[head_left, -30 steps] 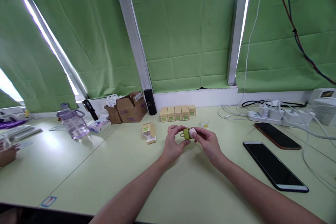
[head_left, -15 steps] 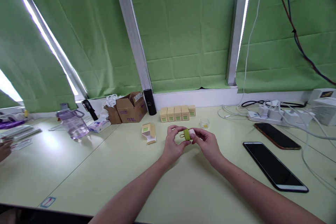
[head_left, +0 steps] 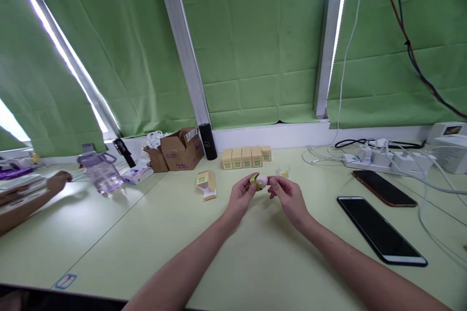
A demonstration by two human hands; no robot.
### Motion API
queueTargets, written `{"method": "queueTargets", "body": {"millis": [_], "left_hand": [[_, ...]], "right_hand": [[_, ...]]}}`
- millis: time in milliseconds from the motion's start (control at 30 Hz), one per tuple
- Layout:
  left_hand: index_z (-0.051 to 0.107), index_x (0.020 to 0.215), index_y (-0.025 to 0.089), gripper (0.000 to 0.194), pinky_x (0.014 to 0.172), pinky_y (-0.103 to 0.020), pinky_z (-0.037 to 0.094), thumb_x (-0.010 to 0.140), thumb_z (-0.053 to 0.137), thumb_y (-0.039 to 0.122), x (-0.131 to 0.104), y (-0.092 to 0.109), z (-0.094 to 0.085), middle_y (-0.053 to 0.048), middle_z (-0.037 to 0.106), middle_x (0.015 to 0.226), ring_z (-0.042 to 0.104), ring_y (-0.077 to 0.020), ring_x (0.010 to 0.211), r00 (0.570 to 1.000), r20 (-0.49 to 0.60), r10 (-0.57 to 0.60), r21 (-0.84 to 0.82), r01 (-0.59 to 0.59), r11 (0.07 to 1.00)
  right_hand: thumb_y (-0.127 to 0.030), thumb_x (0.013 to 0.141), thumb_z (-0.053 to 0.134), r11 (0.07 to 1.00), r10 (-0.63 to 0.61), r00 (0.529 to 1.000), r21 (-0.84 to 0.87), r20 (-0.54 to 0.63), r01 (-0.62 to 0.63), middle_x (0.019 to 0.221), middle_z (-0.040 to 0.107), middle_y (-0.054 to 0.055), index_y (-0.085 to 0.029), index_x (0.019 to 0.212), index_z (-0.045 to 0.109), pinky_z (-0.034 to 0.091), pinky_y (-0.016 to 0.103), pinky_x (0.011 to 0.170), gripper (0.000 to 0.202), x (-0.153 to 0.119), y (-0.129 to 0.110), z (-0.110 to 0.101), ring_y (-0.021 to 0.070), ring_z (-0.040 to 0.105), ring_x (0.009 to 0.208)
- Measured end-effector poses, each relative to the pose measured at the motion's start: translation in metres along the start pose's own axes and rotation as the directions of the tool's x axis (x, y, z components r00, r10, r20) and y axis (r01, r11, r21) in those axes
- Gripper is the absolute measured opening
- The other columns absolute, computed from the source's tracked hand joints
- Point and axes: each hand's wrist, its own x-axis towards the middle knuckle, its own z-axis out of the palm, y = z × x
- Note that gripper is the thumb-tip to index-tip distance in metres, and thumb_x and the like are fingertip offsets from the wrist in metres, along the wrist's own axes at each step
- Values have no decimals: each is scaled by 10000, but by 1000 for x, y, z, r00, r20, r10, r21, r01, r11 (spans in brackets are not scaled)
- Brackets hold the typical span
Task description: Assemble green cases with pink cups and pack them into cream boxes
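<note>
Over the table, my left hand [head_left: 239,199] pinches a small green cover [head_left: 254,181] between thumb and fingers. A white rounded piece [head_left: 262,181] sits partly inside this cover, its right side bare. My right hand [head_left: 290,199] has its thumb and fingers pressed together at the right edge of the white piece; the exact contact is too small to make out. Left of my hands lies an opened small cardboard box [head_left: 206,182] with its flap out. Behind my right hand stands a small clear container [head_left: 283,171] with something yellow inside.
Several small cardboard boxes [head_left: 242,158] stand in a row at the back. Two phones [head_left: 381,230] and a power strip [head_left: 379,161] with cables are on the right. A water bottle [head_left: 100,172] and a larger carton [head_left: 182,149] stand left. Another person's hand [head_left: 58,181] is at far left.
The green cover has turned and spread, and more of the white piece shows. My right hand has shifted slightly off the white piece's side. The other person's hand has reached further in.
</note>
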Motion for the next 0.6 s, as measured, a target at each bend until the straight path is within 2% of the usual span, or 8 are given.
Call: {"method": "queueTargets", "body": {"millis": [67,167,267,367,433,533,600], "left_hand": [[702,1274,180,560,925,-390,506,891,693,588,1,2,-1,-137,724,1225,644,-261,1068,999,26,-45,-68,47,997],[750,1147,165,508,836,-368,510,895,679,599,1,3,-2,-135,741,1100,652,-243,949,992,82,-92,-141,103,985],[752,959,151,460,812,-378,522,899,669,599,0,0,-2,-126,721,966,655,-241,886,977,175,-125,-194,158,968],[740,907,155,452,797,-356,528,904,667,601,0,-2,-1,-113,708,947,655,-227,882,970,192,-148,-185,184,965],[746,947,158,454,754,-327,531,904,671,603,0,-1,1,-112,710,972,659,-223,897,970,177,-164,-158,192,969],[727,1178,171,515,700,-323,555,893,692,599,-1,4,3,-132,712,1070,672,-234,914,969,175,-176,-167,206,964],[666,1325,183,589,730,-359,584,886,716,572,-2,8,5,-145,707,1149,691,-240,914,969,174,-173,-204,207,957]], "right_hand": [[-540,895,692,993,-76,997,-95,-10,75,1158,730,111,-229,1156,722,575,369,722,408,-2,-1,-1,219,668,846],[-393,898,696,937,-231,969,-247,93,247,1384,633,109,-285,1316,652,588,386,734,434,-6,-2,-2,206,668,844],[-304,933,631,863,-307,928,-350,209,364,1365,657,96,-297,1314,661,594,380,709,382,-7,-1,-3,216,691,867],[-266,960,583,815,-334,914,-417,231,403,1309,704,84,-297,1305,672,606,364,692,357,-7,3,-3,255,712,1002],[-250,969,566,783,-363,901,-448,236,432,1314,709,73,-306,1323,667,620,373,729,372,-6,5,-4,268,709,1081],[-227,979,541,730,-405,881,-493,245,473,1326,711,63,-320,1336,668,627,385,792,390,-5,7,-4,275,698,1161],[-220,984,533,696,-427,872,-527,241,487,1325,716,63,-318,1339,672,627,387,813,394,-5,8,-4,276,697,1179]]}}
